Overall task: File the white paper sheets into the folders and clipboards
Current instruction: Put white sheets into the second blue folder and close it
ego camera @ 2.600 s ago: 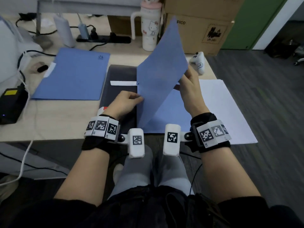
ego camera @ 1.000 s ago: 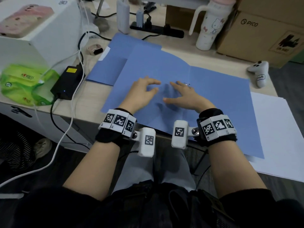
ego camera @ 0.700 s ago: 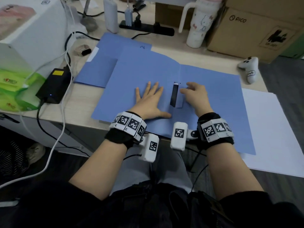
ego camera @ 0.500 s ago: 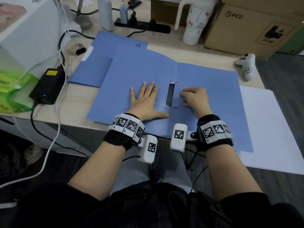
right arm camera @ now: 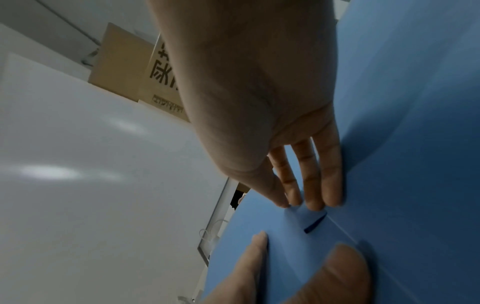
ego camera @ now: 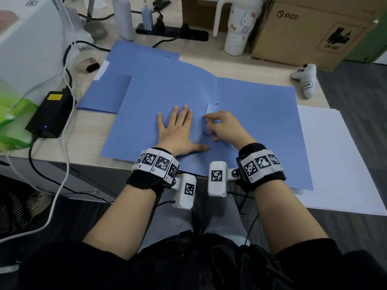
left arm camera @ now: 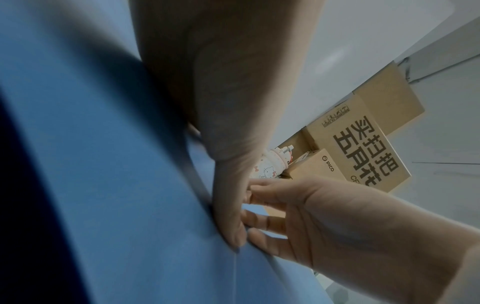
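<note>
An open blue folder (ego camera: 261, 122) lies spread flat on the desk, also seen in the wrist views (left arm camera: 116, 185) (right arm camera: 415, 144). My left hand (ego camera: 178, 130) (left arm camera: 221, 102) lies flat on its left half with the fingers spread. My right hand (ego camera: 224, 126) (right arm camera: 259, 102) (left arm camera: 324, 216) sits at the spine, and its fingertips press a small blue flap (ego camera: 206, 120) (right arm camera: 306, 218) down. A stack of white paper sheets (ego camera: 339, 164) lies to the right, partly under the folder. A second blue folder (ego camera: 109, 93) lies closed at the back left, overlapped by the open one.
A black charger (ego camera: 50, 114) with cables sits left of the folders beside a white box (ego camera: 31, 38). Along the back stand a power strip (ego camera: 171, 32), a white mug (ego camera: 238, 26) and a cardboard box (ego camera: 314, 28). A white controller (ego camera: 304, 80) lies at the far right.
The raised folder cover was swung down and the folder laid open. The flap that stood up at the spine now lies nearly flat under my right fingers. My left hand stays flat.
</note>
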`<action>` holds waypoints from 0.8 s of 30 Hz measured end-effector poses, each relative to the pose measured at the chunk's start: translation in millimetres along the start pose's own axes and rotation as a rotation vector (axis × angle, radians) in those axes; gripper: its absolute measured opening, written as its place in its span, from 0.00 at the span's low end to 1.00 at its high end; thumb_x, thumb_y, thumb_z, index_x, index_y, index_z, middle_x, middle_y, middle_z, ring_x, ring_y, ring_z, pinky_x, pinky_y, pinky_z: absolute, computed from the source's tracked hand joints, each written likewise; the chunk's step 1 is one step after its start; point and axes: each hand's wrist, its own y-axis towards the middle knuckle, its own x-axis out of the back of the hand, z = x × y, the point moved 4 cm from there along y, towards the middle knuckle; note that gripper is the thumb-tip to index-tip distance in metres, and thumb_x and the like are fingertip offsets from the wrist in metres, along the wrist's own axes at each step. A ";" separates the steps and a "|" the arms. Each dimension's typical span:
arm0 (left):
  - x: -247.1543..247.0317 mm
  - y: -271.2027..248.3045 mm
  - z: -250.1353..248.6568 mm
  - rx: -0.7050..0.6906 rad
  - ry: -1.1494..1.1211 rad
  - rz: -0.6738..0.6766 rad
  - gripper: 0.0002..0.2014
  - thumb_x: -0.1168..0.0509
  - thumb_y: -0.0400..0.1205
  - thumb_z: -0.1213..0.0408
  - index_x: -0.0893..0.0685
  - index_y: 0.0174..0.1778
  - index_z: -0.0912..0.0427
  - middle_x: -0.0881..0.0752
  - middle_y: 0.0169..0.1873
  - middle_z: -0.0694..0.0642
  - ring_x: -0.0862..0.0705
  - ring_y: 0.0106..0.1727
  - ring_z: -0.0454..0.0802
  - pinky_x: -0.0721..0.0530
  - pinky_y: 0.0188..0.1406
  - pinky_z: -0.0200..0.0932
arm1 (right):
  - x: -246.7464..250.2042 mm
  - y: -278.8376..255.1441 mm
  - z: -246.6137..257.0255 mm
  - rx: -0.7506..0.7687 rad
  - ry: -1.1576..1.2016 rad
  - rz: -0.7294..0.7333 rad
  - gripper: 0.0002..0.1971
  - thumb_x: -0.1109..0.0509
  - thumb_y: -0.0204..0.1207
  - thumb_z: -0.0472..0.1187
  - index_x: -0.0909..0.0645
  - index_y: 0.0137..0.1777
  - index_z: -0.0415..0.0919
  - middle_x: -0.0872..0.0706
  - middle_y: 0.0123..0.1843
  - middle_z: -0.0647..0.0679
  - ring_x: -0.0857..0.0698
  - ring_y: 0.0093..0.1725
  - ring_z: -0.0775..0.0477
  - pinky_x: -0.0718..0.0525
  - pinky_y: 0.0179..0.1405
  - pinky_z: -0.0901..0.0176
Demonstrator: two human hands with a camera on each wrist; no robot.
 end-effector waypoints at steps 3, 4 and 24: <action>1.3 -0.8 -0.2 0.012 -0.006 0.001 0.57 0.38 0.69 0.28 0.60 0.83 0.54 0.64 0.84 0.49 0.67 0.84 0.50 0.67 0.78 0.69 | -3.8 -2.6 3.6 0.060 -0.142 0.038 0.19 0.41 0.79 0.31 0.22 0.68 0.36 0.29 0.59 0.44 0.20 0.46 0.41 0.16 0.34 0.57; 2.3 -0.8 -0.9 0.018 -0.015 0.006 0.57 0.37 0.69 0.29 0.60 0.83 0.54 0.64 0.84 0.48 0.67 0.84 0.50 0.67 0.78 0.70 | -3.8 -4.0 4.7 0.076 -0.158 0.045 0.18 0.40 0.78 0.31 0.22 0.68 0.36 0.29 0.60 0.43 0.20 0.45 0.39 0.16 0.34 0.55; -1.5 -5.0 -154.3 -0.363 -0.406 -0.037 0.34 0.35 0.82 0.57 0.41 0.82 0.56 0.39 0.82 0.54 0.53 0.85 0.52 0.52 0.82 0.46 | 141.7 -97.3 -74.8 0.024 0.201 -0.648 0.09 0.36 0.74 0.32 0.14 0.47 0.37 0.11 0.37 0.41 0.14 0.31 0.47 0.15 0.36 0.57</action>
